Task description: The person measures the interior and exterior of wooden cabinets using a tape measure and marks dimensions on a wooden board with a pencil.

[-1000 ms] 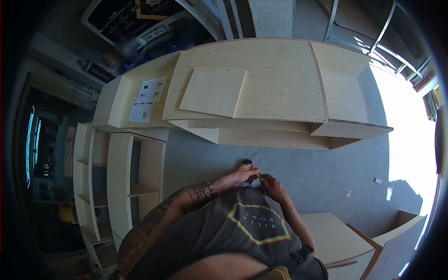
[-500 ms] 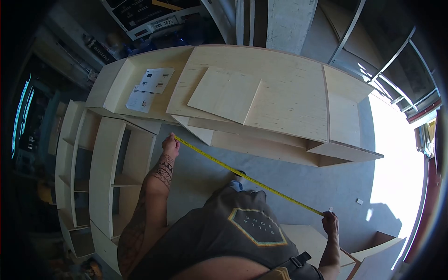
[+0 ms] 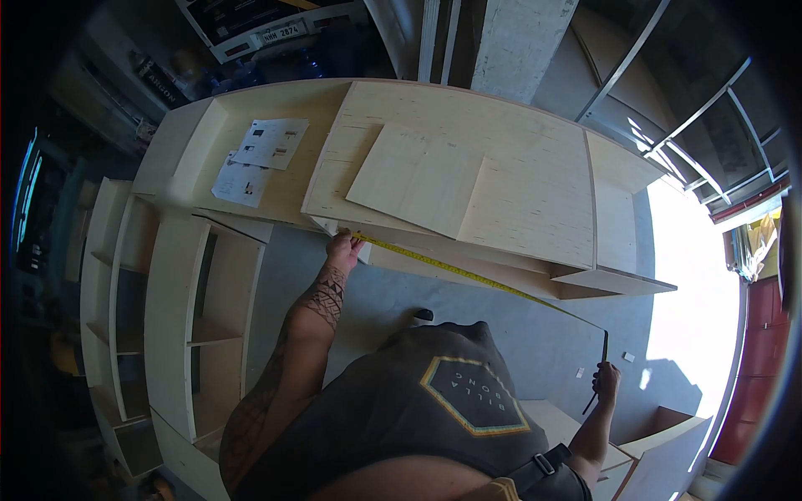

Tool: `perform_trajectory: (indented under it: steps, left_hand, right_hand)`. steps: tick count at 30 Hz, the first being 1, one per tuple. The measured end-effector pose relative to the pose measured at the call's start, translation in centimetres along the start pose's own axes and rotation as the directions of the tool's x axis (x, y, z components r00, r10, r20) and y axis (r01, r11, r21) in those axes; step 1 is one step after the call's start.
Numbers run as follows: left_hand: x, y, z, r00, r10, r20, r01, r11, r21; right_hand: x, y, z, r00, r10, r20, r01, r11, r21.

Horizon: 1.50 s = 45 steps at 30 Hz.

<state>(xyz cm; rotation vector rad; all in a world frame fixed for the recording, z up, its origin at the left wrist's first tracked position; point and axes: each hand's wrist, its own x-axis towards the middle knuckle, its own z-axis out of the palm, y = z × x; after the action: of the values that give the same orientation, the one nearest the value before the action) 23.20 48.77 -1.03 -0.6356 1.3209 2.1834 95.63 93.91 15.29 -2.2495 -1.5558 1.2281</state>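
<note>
Two hands span one yellow measuring tape [image 3: 468,273] in the head view; we see it run from near the left corner of the plywood cabinet [image 3: 535,188], along its front, to above the floor [image 3: 518,351]. Our left hand [image 3: 342,250] has its fingers pinching one end; our right hand [image 3: 606,380] has its fingers curled round what looks like the tape's dark back, though shade leaves us unsure. We would do well to keep the left end steady and the ribbon taut, without twists. Counting, we find one loose board [image 3: 418,179], two paper sheets [image 3: 271,144] and two small pale pieces [image 3: 628,356] on the floor.
</note>
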Motion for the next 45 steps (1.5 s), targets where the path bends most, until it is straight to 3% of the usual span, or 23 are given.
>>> perform_trajectory:
  steps: [1, 3, 6, 11, 12, 14, 18, 20, 23, 28, 32, 36, 39, 43, 45]
  left_hand:
    - [1.3, 0.0, 0.1, 0.998, 0.049, 0.026, -0.047, 0.997, -0.061]
    - [2.3, 0.1, -0.8, 0.995, 0.083, 0.052, -0.077, 0.991, -0.109]
    - [2.8, 2.0, 0.5, 0.997, 0.021, -0.078, -0.036, 0.98, -0.196]
    - [6.2, 3.7, -0.8, 0.997, -0.034, -0.073, 0.026, 0.994, -0.104]
    - [6.2, 4.3, -0.7, 0.994, -0.028, -0.107, 0.018, 0.996, -0.092]
    - [6.3, 5.1, -1.0, 0.994, -0.053, -0.094, 0.046, 0.996, -0.077]
    - [7.1, 5.9, -1.4, 0.997, -0.052, -0.057, 0.05, 0.998, -0.037]
    - [6.6, 6.1, -1.2, 0.989, -0.051, -0.139, 0.052, 0.999, -0.001]
    - [6.3, 6.6, -0.8, 0.988, -0.064, -0.142, 0.063, 0.998, -0.012]
    - [5.9, 7.3, 0.6, 0.978, -0.024, -0.207, 0.038, 0.997, 0.061]
    - [4.4, 7.9, 2.9, 0.946, 0.012, -0.322, 0.007, 0.998, 0.059]
    - [5.8, 9.0, 2.7, 0.947, -0.046, -0.318, 0.052, 0.999, 0.011]
    - [6.6, 9.3, 2.1, 0.978, 0.0, -0.208, 0.007, 0.999, 0.037]
    - [5.9, 9.5, 2.5, 0.976, -0.036, -0.214, 0.036, 0.999, -0.007]
    - [5.4, 9.5, 2.7, 0.952, -0.009, -0.305, 0.005, 1.0, -0.014]
  right_hand:
    - [-0.7, -1.1, 1.5, 1.0, 0.009, 0.004, -0.009, 1.0, -0.013]
    - [-1.9, -3.4, 4.3, 0.996, 0.02, 0.089, -0.032, 0.991, 0.133]
    - [-2.2, -5.9, 8.4, 0.993, 0.016, 0.119, -0.047, 0.964, 0.263]
    - [-2.3, -9.7, 12.9, 1.0, -0.026, 0.005, 0.024, 0.988, 0.151]
    - [-2.6, -10.7, 13.3, 0.997, -0.047, -0.053, 0.051, 0.996, 0.074]
    - [2.3, -9.0, 15.3, 0.937, -0.26, -0.232, 0.185, 0.935, -0.303]
    - [-2.0, -12.4, 14.0, 0.953, -0.127, -0.274, 0.066, 0.973, -0.222]
    - [-2.3, -12.5, 13.7, 0.961, -0.143, -0.237, 0.064, 0.948, -0.311]
    - [-2.5, -12.1, 13.9, 0.974, -0.127, -0.186, 0.056, 0.937, -0.346]
    - [-3.0, -11.5, 14.1, 0.975, -0.13, -0.183, 0.071, 0.952, -0.298]
    - [-2.7, -10.5, 14.4, 0.965, -0.181, -0.189, 0.121, 0.95, -0.289]
    - [-2.9, -9.6, 14.3, 0.944, -0.254, -0.209, 0.184, 0.934, -0.306]
    - [-3.4, -9.5, 14.0, 0.93, -0.278, -0.24, 0.193, 0.926, -0.325]
    - [-3.4, -8.9, 13.8, 0.914, -0.316, -0.254, 0.227, 0.918, -0.324]
    - [-3.3, -8.8, 13.6, 0.925, -0.319, -0.208, 0.241, 0.913, -0.329]
